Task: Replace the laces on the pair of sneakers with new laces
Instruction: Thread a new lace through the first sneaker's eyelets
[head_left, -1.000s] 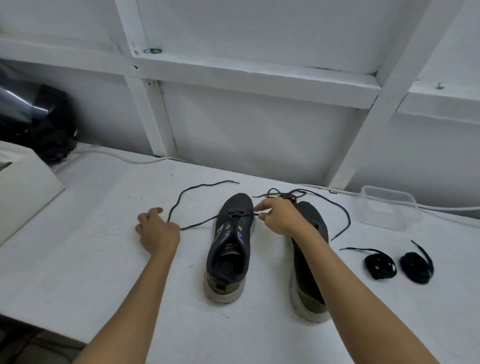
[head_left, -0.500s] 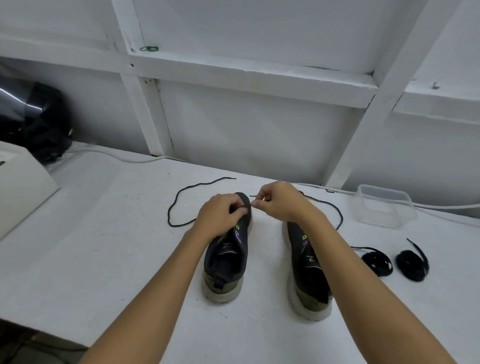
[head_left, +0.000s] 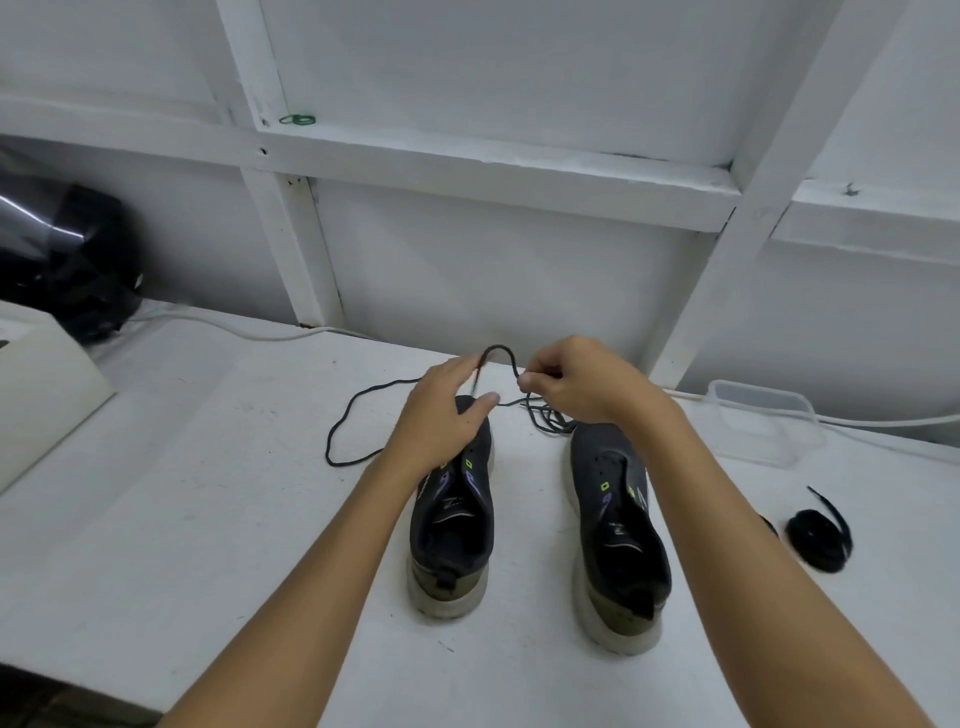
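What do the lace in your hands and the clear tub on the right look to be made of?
The lace: thin, round, dark cord, probably woven fabric; matte, and it droops in soft loops between the left hand and right hand. The tub: likely thin clear plastic, since the table shows through its walls.

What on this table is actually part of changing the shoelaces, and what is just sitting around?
Part of the job:
left sneaker
right sneaker
old lace, held by left hand and right hand
coiled new lace

Just lying about:
clear plastic container
black helmet
white cable
white box
green rubber band
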